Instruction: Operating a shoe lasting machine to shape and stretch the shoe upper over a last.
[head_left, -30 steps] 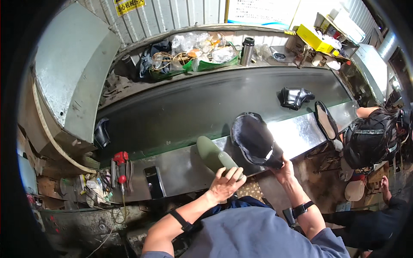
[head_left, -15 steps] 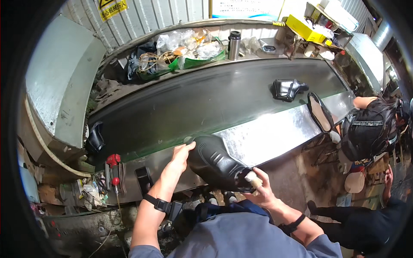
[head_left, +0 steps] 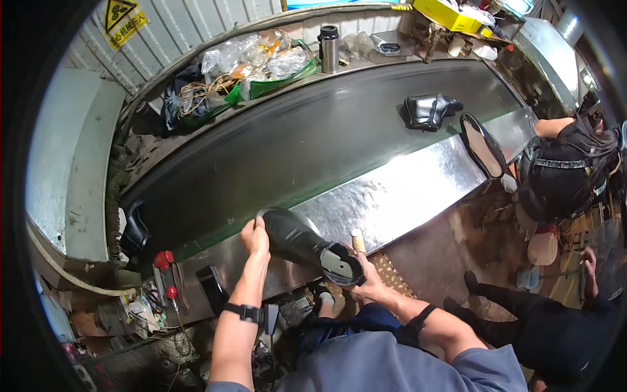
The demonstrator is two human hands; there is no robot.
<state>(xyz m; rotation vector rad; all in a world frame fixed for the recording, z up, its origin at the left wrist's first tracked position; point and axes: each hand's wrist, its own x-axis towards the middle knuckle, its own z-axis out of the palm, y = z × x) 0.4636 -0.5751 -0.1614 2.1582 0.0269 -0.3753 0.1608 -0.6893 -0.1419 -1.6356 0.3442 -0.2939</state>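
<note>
Both hands (head_left: 256,236) (head_left: 367,279) grip glossy blk boot (head_left: 299,243) w/ fingers

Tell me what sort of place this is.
Probably a footwear factory line. A long dark conveyor belt with a shiny metal side rail runs past seated workers; black boots ride on it, and both hands hold another black boot at its edge.

Dark conveyor belt (head_left: 294,144) carries black shoe upper (head_left: 428,111).
</note>
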